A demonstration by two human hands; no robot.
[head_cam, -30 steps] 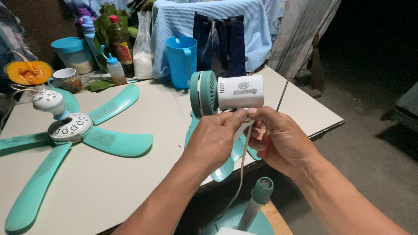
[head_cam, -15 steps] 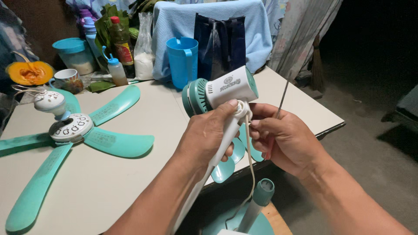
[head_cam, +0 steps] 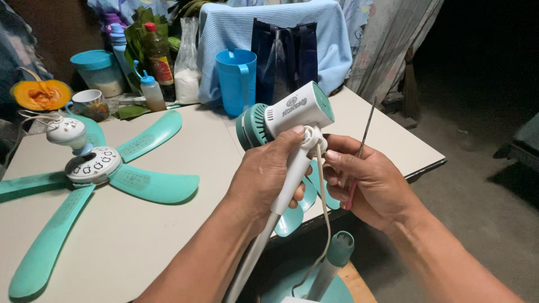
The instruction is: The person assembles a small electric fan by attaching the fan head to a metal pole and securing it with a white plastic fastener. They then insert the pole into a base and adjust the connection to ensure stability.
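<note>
Centre frame: left hand point(head_cam: 269, 177) wrapped tight around white fan motor head point(head_cam: 289, 115) at its neck. Right hand point(head_cam: 368, 185) closed on red-handled screwdriver point(head_cam: 359, 151), shaft pointing up, just right of the motor head

Showed a white motor point(head_cam: 295, 110) with teal grille and end cap, a white stem point(head_cam: 283, 188), a red-handled screwdriver point(head_cam: 355, 180), teal blades point(head_cam: 154, 185) around a white hub point(head_cam: 93, 165), a blue jug point(head_cam: 236, 79), an orange pumpkin point(head_cam: 40, 94), and a pale-blue cloth point(head_cam: 224, 33).
</note>
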